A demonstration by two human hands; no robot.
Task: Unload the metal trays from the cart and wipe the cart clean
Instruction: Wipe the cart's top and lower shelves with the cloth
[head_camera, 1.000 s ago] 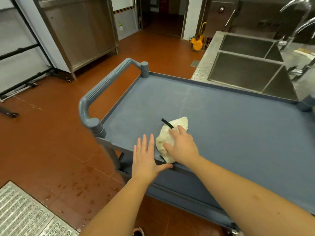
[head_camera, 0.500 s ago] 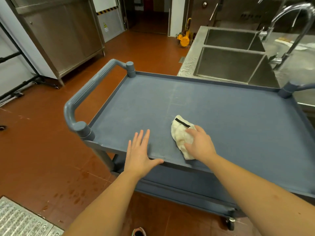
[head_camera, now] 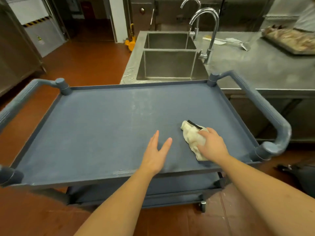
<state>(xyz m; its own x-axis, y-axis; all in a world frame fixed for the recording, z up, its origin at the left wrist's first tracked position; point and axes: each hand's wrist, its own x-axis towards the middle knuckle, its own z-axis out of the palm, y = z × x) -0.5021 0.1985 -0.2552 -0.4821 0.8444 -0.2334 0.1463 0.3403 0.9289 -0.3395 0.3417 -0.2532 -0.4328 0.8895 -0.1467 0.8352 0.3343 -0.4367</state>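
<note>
The grey-blue cart (head_camera: 95, 126) stands in front of me with a bare top shelf, a raised rim and a handle at each end. A crumpled white cloth (head_camera: 191, 137) with a black strip lies on the shelf near the right front. My right hand (head_camera: 212, 145) presses down on the cloth, fingers spread over it. My left hand (head_camera: 156, 153) rests flat on the shelf just left of the cloth, fingers straight. A metal tray (head_camera: 289, 40) holding food sits on the steel counter at the far right.
A steel double sink (head_camera: 168, 65) with tall taps (head_camera: 210, 31) stands right behind the cart. The steel counter (head_camera: 264, 70) runs along the right. A steel cabinet (head_camera: 15, 53) is at the left over red floor. A dark object (head_camera: 296, 169) lies on the floor at right.
My right hand has slid the cloth rightwards along the shelf's front. My left hand followed it to the right, off the front rim and onto the shelf. The view turned right.
</note>
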